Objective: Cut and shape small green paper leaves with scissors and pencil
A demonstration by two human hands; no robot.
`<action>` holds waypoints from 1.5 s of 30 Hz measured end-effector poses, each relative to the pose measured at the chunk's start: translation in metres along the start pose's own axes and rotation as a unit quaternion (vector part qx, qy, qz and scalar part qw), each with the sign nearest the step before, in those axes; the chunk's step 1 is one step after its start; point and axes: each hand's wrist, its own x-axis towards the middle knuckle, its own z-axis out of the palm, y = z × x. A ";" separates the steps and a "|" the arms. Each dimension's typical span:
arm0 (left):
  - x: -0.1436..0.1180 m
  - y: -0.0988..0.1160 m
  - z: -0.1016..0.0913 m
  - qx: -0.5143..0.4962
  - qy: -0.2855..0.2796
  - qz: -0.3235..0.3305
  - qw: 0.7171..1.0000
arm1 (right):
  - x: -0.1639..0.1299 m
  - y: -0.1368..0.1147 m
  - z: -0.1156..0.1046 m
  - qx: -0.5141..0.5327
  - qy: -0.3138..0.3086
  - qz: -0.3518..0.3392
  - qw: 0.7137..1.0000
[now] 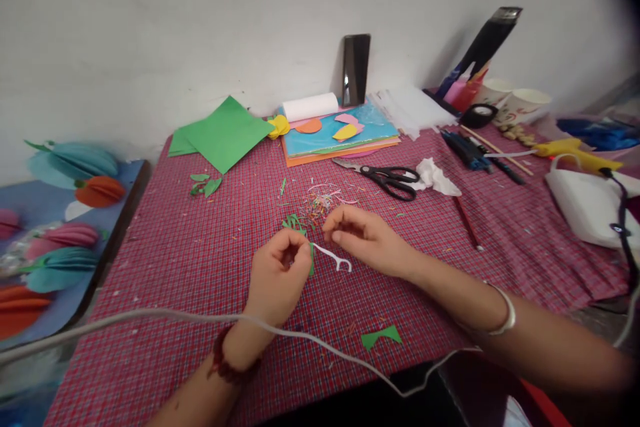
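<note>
My left hand (281, 273) is closed in a pinch on a white dental floss pick (327, 253). Its forked end points right, toward the viewer's side of my other hand. A narrow green paper strip (312, 261) shows right beside the left thumb; whether the fingers hold it too I cannot tell. My right hand (363, 237) hovers close by, fingers loosely curled and apart from the thumb, with nothing visible in it. Just beyond both hands lies a pile of thin paper shreds (323, 205), with green paper scraps (294, 221) at its near edge.
Black-handled scissors (393, 180) lie beyond my right hand, beside crumpled tissue (435, 177). Green sheets (227, 137) and a stack of coloured paper (320, 140) are at the back. A yellow glue gun (575, 152) sits right. A white cable (200, 317) crosses in front of my left wrist.
</note>
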 end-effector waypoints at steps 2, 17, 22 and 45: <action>-0.002 0.004 -0.001 0.103 0.021 0.109 0.989 | 0.001 -0.001 0.003 0.092 -0.007 0.053 0.994; -0.002 -0.002 0.002 0.094 -0.055 0.085 0.990 | -0.005 0.008 0.017 0.003 0.004 -0.012 1.000; 0.001 -0.005 0.000 -0.058 -0.129 -0.085 0.986 | -0.008 0.009 0.015 -0.150 0.012 -0.109 0.983; 0.004 -0.006 -0.003 -0.068 -0.137 -0.099 0.983 | -0.009 0.000 0.003 -0.160 -0.045 -0.065 0.984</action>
